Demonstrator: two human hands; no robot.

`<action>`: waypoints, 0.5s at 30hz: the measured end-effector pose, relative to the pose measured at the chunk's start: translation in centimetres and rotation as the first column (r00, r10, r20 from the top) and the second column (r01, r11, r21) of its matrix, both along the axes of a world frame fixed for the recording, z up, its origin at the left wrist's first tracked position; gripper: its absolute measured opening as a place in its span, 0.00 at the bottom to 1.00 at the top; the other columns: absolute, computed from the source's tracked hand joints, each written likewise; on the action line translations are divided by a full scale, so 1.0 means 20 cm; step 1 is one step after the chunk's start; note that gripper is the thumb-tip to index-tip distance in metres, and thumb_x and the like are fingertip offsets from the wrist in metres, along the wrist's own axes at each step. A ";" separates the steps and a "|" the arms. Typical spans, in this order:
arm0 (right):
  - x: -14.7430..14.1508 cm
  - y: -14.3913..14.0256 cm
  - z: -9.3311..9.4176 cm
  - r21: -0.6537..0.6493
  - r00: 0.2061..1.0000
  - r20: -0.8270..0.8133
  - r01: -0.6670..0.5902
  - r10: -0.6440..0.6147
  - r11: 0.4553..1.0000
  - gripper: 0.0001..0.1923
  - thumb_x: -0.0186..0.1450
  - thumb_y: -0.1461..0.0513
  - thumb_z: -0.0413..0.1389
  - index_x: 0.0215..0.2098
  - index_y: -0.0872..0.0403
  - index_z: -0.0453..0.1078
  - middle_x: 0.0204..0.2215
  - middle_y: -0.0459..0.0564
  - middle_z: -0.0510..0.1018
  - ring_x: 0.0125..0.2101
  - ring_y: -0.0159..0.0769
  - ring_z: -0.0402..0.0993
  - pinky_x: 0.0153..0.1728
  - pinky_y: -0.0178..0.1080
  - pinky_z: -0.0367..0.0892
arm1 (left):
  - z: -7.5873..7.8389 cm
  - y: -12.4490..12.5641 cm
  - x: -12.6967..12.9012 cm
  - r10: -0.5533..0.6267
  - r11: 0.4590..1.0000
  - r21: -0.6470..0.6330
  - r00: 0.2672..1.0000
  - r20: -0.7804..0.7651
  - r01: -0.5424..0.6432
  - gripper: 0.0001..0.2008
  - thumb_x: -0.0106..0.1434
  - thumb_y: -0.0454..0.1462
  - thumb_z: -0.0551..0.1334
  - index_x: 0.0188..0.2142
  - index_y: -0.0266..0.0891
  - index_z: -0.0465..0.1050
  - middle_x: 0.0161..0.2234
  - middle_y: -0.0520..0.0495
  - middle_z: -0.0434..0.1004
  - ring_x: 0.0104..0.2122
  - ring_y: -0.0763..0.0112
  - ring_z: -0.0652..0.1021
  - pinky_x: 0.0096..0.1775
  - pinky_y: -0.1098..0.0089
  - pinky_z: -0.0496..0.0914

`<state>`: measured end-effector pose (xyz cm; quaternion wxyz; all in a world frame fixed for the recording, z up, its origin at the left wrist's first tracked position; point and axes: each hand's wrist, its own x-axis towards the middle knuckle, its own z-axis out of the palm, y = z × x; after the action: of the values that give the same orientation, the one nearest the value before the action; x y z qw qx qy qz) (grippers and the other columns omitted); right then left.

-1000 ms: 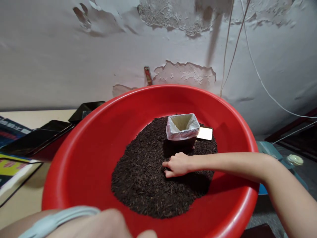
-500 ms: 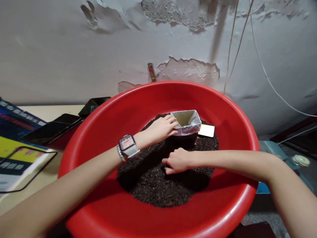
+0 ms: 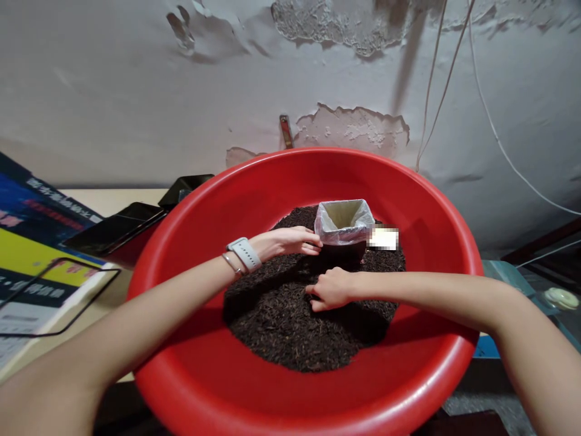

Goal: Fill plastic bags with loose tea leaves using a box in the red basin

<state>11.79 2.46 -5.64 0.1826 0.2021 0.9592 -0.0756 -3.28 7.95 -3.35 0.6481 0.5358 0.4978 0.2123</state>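
Dark, loose soil [image 3: 290, 327] covers the bottom of a large red basin [image 3: 181, 363]. A rectangular container [image 3: 345, 225] lined with clear plastic film stands upright on it towards the back, with its top uncovered. My left hand [image 3: 297, 241], with a watch strap and bracelet on the wrist, reaches to the container's left side, fingers stretched out and fingertips at its rim. In front of the container my right hand [image 3: 333, 289] is low over the soil with its fingers curled; whatever lies under the fingertips is hidden. A bright, blurred rectangle [image 3: 384, 238] lies just right of the container.
Black trays [image 3: 122, 227] and a printed bag [image 3: 40, 242] lie left of the basin. Behind it rises a peeling wall [image 3: 227, 91], with cords [image 3: 440, 85] hanging at the right. A bluish bin [image 3: 503, 272] stands at right.
My left hand has turned onto its edge and slipped from the container's rim down to its left side. My right hand stays curled at the soil. The view has shifted slightly.
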 end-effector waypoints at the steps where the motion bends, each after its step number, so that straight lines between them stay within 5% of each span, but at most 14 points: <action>1: 0.00 0.00 0.00 0.000 1.000 0.000 -0.001 0.001 1.000 0.23 0.63 0.51 0.44 0.50 0.55 0.67 0.38 0.60 0.77 0.37 0.50 0.75 0.33 0.49 0.69 | 0.01 0.01 0.00 0.013 0.997 -0.071 0.999 0.051 -0.009 0.15 0.47 0.38 0.63 0.35 0.33 0.69 0.41 0.38 0.75 0.44 0.61 0.74 0.49 0.60 0.67; 5: 0.00 0.00 -0.01 0.007 1.000 -0.003 0.008 -0.008 1.000 0.23 0.63 0.51 0.45 0.50 0.54 0.66 0.39 0.60 0.77 0.37 0.50 0.75 0.33 0.48 0.69 | 0.01 0.01 0.00 0.151 0.988 -0.057 0.986 0.076 -0.146 0.04 0.49 0.34 0.60 0.27 0.35 0.68 0.31 0.45 0.76 0.35 0.70 0.76 0.44 0.65 0.70; 9: 0.01 0.00 0.00 0.009 1.000 -0.001 0.014 -0.014 1.000 0.23 0.63 0.51 0.44 0.50 0.54 0.66 0.39 0.59 0.77 0.37 0.50 0.75 0.33 0.48 0.69 | 0.03 0.00 0.00 0.122 0.979 0.186 0.967 -0.225 -0.080 0.03 0.52 0.31 0.58 0.28 0.34 0.68 0.27 0.46 0.75 0.31 0.68 0.76 0.39 0.63 0.71; 11: 0.01 -0.01 0.00 0.020 1.000 0.003 0.018 -0.018 1.000 0.23 0.63 0.51 0.44 0.50 0.54 0.66 0.39 0.60 0.77 0.37 0.50 0.75 0.33 0.47 0.69 | 0.13 -0.05 0.03 0.244 0.905 0.414 0.916 -0.317 -0.098 0.04 0.53 0.30 0.58 0.31 0.35 0.67 0.30 0.46 0.74 0.33 0.66 0.75 0.40 0.63 0.70; 13: 0.01 -0.01 0.00 0.028 1.000 0.000 0.017 -0.017 0.999 0.23 0.63 0.51 0.44 0.50 0.53 0.66 0.39 0.59 0.77 0.37 0.48 0.75 0.32 0.45 0.69 | 0.31 -0.17 0.12 0.431 0.569 0.823 0.850 -0.302 0.004 0.06 0.57 0.30 0.55 0.35 0.36 0.67 0.35 0.45 0.73 0.37 0.67 0.74 0.42 0.64 0.69; 15: 0.01 -0.02 0.00 0.042 1.000 -0.011 0.027 -0.027 0.999 0.23 0.63 0.50 0.46 0.50 0.53 0.66 0.39 0.57 0.77 0.37 0.45 0.76 0.32 0.42 0.69 | 0.49 -0.37 0.24 0.279 0.293 0.936 0.919 -0.277 0.193 0.08 0.60 0.31 0.52 0.38 0.38 0.67 0.38 0.47 0.73 0.38 0.70 0.73 0.42 0.68 0.69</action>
<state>12.07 2.13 -5.62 0.1720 0.2186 0.9587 -0.0588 1.54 0.60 6.49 0.0818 0.8309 0.4052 0.3723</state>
